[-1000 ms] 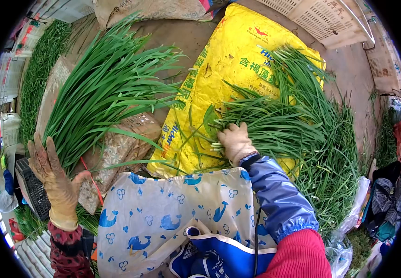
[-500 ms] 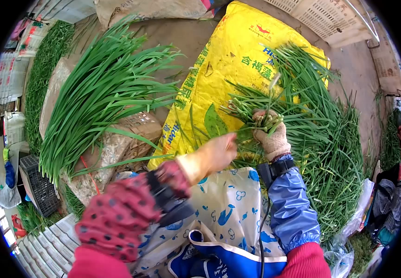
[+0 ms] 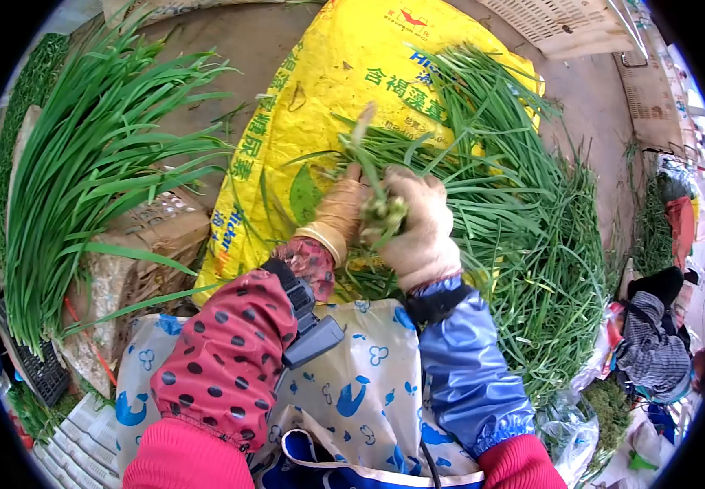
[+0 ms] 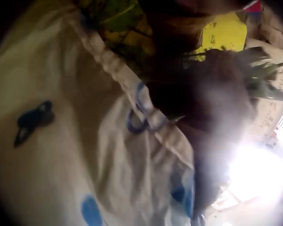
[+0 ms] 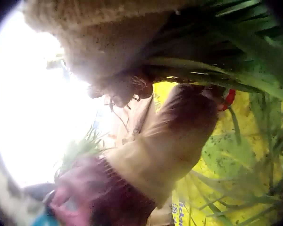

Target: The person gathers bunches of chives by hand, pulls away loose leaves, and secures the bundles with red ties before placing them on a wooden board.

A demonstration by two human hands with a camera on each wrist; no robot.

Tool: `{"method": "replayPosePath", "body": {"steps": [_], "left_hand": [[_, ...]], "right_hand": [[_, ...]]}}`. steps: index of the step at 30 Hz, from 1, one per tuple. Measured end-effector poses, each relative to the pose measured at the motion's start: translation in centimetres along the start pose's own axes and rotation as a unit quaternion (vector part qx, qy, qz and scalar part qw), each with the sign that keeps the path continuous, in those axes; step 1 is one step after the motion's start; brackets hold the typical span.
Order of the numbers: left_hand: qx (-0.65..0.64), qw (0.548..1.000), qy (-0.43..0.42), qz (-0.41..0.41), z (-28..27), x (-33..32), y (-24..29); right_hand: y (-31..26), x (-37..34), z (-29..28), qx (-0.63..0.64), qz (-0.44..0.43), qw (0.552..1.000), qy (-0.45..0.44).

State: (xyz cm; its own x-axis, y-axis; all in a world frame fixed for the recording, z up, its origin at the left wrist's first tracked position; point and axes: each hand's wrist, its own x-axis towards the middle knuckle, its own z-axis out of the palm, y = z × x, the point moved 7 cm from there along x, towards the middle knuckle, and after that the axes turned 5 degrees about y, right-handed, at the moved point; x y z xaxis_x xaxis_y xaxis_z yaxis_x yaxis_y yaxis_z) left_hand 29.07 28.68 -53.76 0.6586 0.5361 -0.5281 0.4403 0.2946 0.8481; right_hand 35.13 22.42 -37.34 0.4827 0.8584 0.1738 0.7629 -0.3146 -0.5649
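Over the yellow sack (image 3: 287, 90), my gloved right hand (image 3: 421, 224) grips a small bunch of green stalks (image 3: 385, 213), cut ends toward me. My gloved left hand (image 3: 340, 213) is right beside it, at the left of the bunch; its fingertips are hidden in the head view. In the right wrist view the left hand (image 5: 179, 127) reaches below the leaves (image 5: 217, 70), with something red (image 5: 229, 100) at its fingers. Loose green leaves (image 3: 491, 147) lie on the sack at the right. The left wrist view is dark and blurred.
A large bundle of long leaves (image 3: 83, 163) rests on a worn block (image 3: 136, 244) at the left. More leaves (image 3: 564, 277) are heaped at the right. A plastic crate (image 3: 564, 24) stands at the back right, and a patterned apron (image 3: 352, 383) covers the lap.
From its raised place at the far left, my left hand has come across to my right hand. The right hand has lifted a bunch off the sack. The head view has shifted to the right.
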Motion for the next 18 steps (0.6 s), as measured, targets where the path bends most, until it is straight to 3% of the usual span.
{"method": "replayPosePath", "body": {"steps": [2, 3, 4, 5, 8, 11, 12, 13, 14, 15, 16, 17, 18], "left_hand": [[0.044, 0.997, -0.001, -0.065, 0.2, 0.6, -0.5], [0.216, 0.976, 0.02, -0.006, 0.0, 0.5, 0.2], [0.381, 0.922, 0.043, 0.053, -0.2, 0.2, 1.0], [0.412, 0.905, 0.048, 0.095, -0.2, 0.3, 0.6], [0.495, 0.835, 0.069, 0.23, 1.3, 1.7, -2.0], [0.48, 0.867, 0.005, 0.135, 1.5, 1.5, -1.9], [0.477, 0.871, -0.009, 0.114, 1.3, 1.2, -1.4], [0.456, 0.884, -0.06, 0.083, 0.8, -0.1, 0.4], [0.469, 0.877, -0.047, 0.091, 0.4, -0.8, 0.5], [0.477, 0.872, -0.066, 0.09, -0.2, -1.7, 1.3], [0.486, 0.865, -0.088, 0.089, -0.5, -2.9, 2.3], [0.471, 0.868, -0.152, 0.043, -0.3, -5.6, 4.9], [0.464, 0.861, -0.207, 0.003, -0.2, -9.3, 9.2]], "right_hand": [[-1.6, -0.3, -1.8, 0.023, -0.024, 0.997, 0.063], [-0.1, -1.3, -2.1, 0.057, 0.055, 0.995, 0.056], [1.9, -2.7, -2.6, 0.091, 0.132, 0.986, 0.05], [3.5, -3.7, -3.7, 0.126, 0.174, 0.975, 0.059], [4.8, -4.0, -12.2, 0.201, 0.155, 0.955, 0.152], [2.7, -3.3, -24.0, 0.243, 0.098, 0.934, 0.243], [2.0, -3.9, -27.8, 0.262, 0.136, 0.911, 0.288], [-0.2, -3.5, -31.1, 0.226, 0.078, 0.926, 0.291], [-2.4, -3.2, -34.4, 0.191, 0.02, 0.936, 0.296], [-4.6, -3.2, -35.6, 0.226, 0.027, 0.92, 0.321], [-1.6, -4.0, -35.5, 0.584, -0.002, 0.759, 0.289], [1.3, -4.9, -35.4, 0.848, -0.024, 0.462, 0.26], [1.7, -4.7, -34.1, 0.701, 0.005, 0.65, 0.294]]}}
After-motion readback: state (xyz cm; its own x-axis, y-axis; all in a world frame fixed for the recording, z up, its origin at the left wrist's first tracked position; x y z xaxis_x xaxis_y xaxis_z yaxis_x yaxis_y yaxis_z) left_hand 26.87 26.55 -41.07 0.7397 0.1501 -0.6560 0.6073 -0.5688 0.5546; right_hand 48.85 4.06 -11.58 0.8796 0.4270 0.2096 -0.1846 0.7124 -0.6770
